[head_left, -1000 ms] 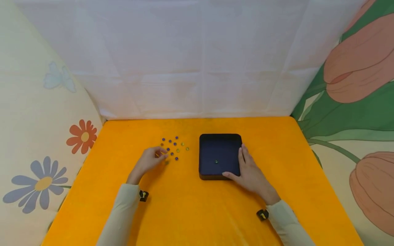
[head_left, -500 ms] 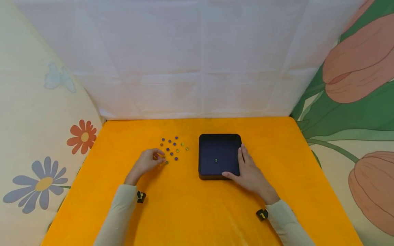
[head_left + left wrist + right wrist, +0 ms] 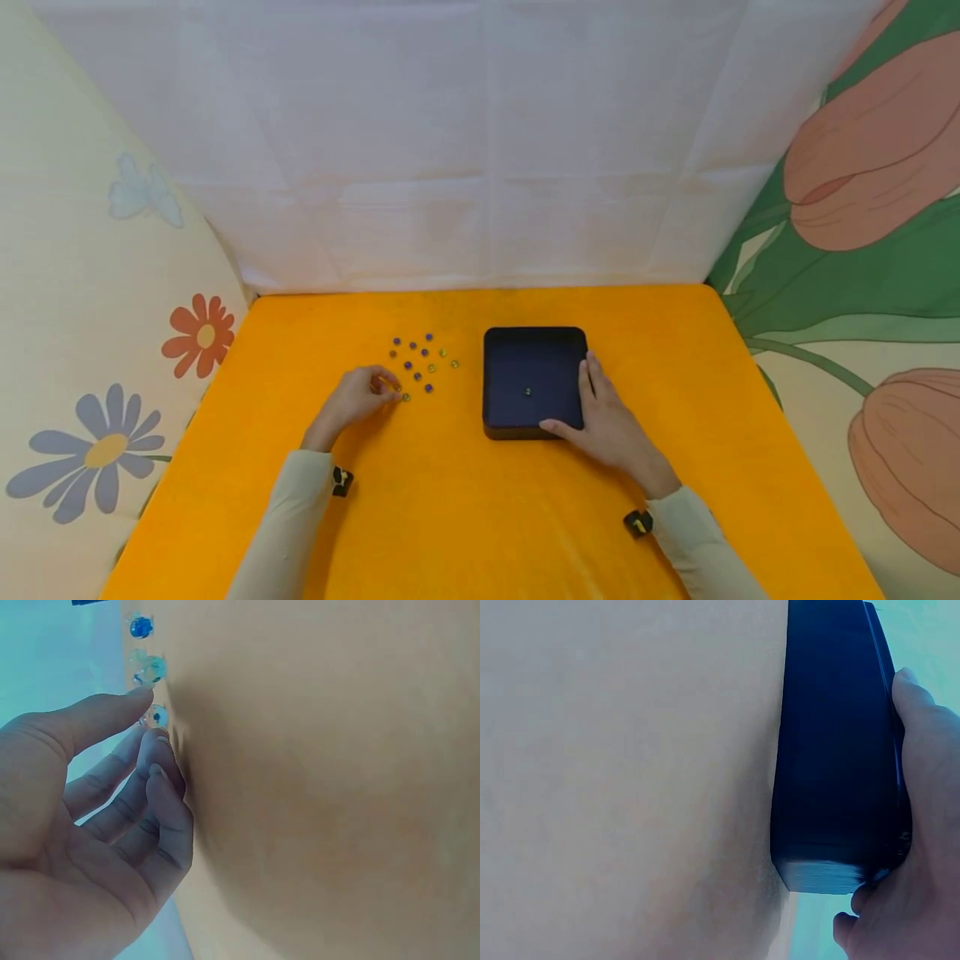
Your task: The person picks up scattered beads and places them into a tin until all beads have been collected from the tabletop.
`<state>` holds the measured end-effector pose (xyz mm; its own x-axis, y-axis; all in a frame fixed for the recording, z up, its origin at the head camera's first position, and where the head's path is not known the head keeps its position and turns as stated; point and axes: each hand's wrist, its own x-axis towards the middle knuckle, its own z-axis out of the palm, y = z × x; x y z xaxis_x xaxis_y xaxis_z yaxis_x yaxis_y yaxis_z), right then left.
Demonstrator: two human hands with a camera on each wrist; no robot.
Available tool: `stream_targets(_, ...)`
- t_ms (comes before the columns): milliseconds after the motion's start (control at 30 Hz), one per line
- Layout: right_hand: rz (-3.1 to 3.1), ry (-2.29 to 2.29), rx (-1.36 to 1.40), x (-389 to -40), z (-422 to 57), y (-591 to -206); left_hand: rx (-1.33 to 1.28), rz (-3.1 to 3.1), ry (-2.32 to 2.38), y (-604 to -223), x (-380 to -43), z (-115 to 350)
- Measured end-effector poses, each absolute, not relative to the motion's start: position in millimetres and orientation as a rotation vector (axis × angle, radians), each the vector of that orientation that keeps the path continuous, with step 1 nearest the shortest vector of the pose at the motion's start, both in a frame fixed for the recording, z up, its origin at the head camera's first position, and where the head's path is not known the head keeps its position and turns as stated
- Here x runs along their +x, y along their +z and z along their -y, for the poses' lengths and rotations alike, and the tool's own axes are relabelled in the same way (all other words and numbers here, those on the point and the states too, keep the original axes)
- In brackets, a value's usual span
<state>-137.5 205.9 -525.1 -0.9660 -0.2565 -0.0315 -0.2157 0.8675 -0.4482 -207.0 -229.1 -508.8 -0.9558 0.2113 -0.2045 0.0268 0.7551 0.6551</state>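
My left hand [image 3: 358,393] is at the near left side of a loose group of small glass marbles on the yellow cloth. Its thumb and index finger pinch a clear marble with a bluish core [image 3: 156,716], low at the cloth. A green marble [image 3: 406,397] lies right by the thumb tip. My right hand [image 3: 611,425] holds the near right corner of a square black tray [image 3: 498,432], thumb over the front rim and fingers along the right wall. One green marble [image 3: 528,391] lies on the tray's floor.
Several blue marbles [image 3: 408,365], yellowish marbles [image 3: 442,352] and an amber marble [image 3: 393,354] lie between the left hand and the tray. A white cloth [image 3: 480,167] hangs behind the table [image 3: 450,517], and flower-printed cloths hang at both sides.
The left hand has drawn slightly left and toward the body, and its thumb and index finger have closed together around a marble. The right hand and tray have stayed in place.
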Motion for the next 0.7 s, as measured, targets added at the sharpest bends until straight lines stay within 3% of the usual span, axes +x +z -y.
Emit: stream_targets(700, -2.955, -0.693, -0.377, -136.6, -204.9, -525.4, 0.101, -2.671, 1.011, -513.2, -213.1, 231.0)
